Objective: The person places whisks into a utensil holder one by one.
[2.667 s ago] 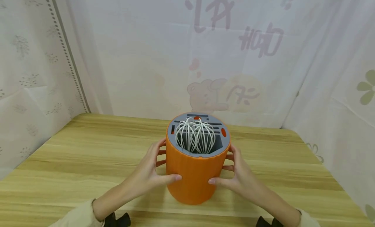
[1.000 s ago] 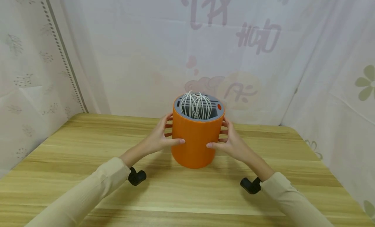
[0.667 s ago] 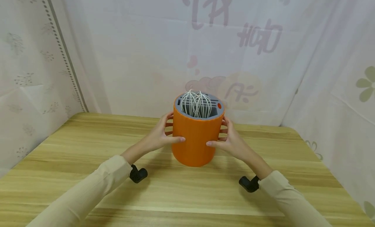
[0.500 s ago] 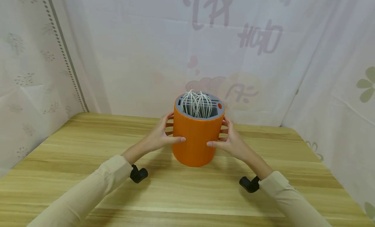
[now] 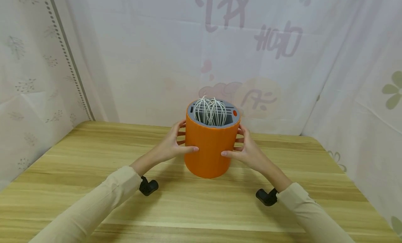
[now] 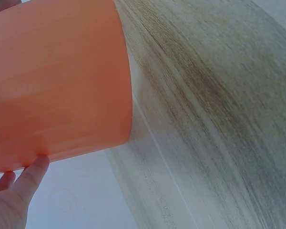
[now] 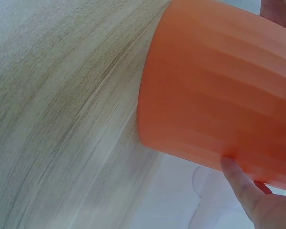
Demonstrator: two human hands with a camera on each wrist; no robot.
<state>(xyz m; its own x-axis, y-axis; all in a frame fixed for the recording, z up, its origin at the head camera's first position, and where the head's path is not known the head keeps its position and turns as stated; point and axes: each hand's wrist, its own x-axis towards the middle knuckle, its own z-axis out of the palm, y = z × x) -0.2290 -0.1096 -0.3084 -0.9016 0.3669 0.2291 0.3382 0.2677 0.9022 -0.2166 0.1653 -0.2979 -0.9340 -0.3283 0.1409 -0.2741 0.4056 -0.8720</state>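
Note:
An orange round knife and utensil holder [image 5: 209,152] with a grey slotted top [image 5: 230,121] stands upright on the wooden table, its base against the wood in both wrist views. Two whisk heads [image 5: 209,112] of pale wire stick up from its large front opening; their handles are hidden inside. My left hand [image 5: 169,145] grips the holder's left side, thumb across the front and fingers round the side. From the right, my right hand [image 5: 249,153] holds it the same way. In the left wrist view the orange wall [image 6: 62,86] fills the upper left; the right wrist view mirrors this [image 7: 214,95].
The wood-grain table [image 5: 201,208] stretches to both sides and in front of the holder. Behind it hangs a pale printed curtain [image 5: 150,68], with more patterned cloth at left and right. A black wrist camera [image 5: 148,186] sits on each arm.
Since the oldest frame, the holder and both hands have moved away from me, toward the back of the table. Over the last half second they are almost still, with the grip unchanged.

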